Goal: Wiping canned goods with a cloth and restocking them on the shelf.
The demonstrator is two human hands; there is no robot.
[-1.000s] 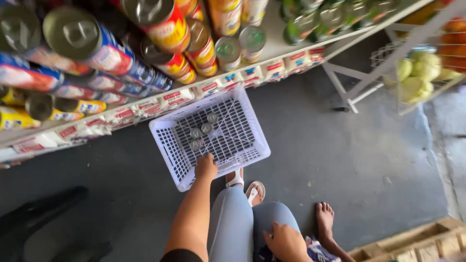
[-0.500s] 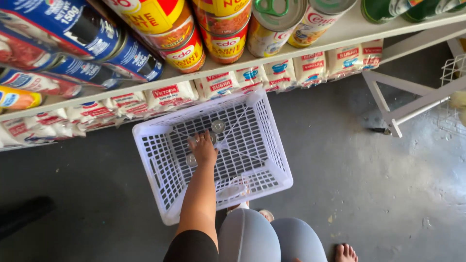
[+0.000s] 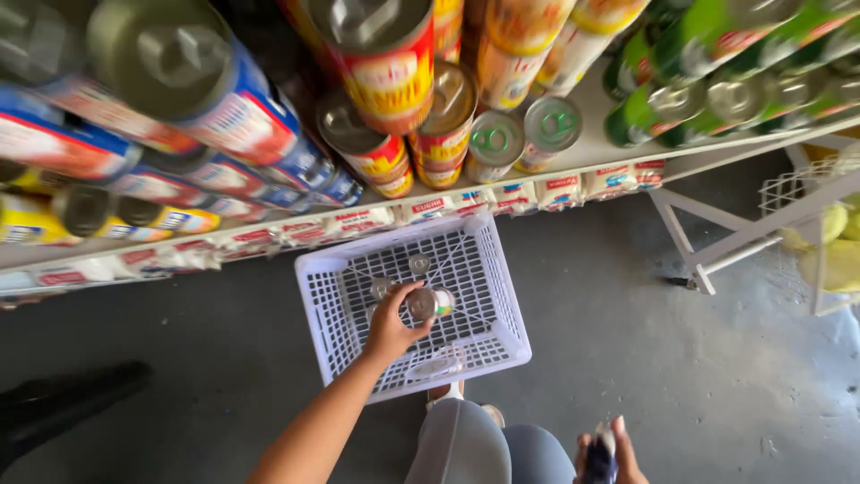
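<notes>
My left hand grips a small silver-topped can and holds it over a white plastic lattice basket on the grey floor. Two more small cans lie on the basket's bottom near its far side. My right hand shows at the lower edge by my knee, with its fingers around a small dark blue item that is partly cut off by the frame. My grey-clad legs are just in front of the basket.
A white shelf above the basket is stacked with red-and-yellow cans, blue cans and green cans, and small packets hang along its edge. A white wire rack with yellow-green produce stands right. A dark shape lies left.
My left hand, which was reaching down into the basket, now holds a can above it. My right hand has come into view at the bottom edge. The view has shifted.
</notes>
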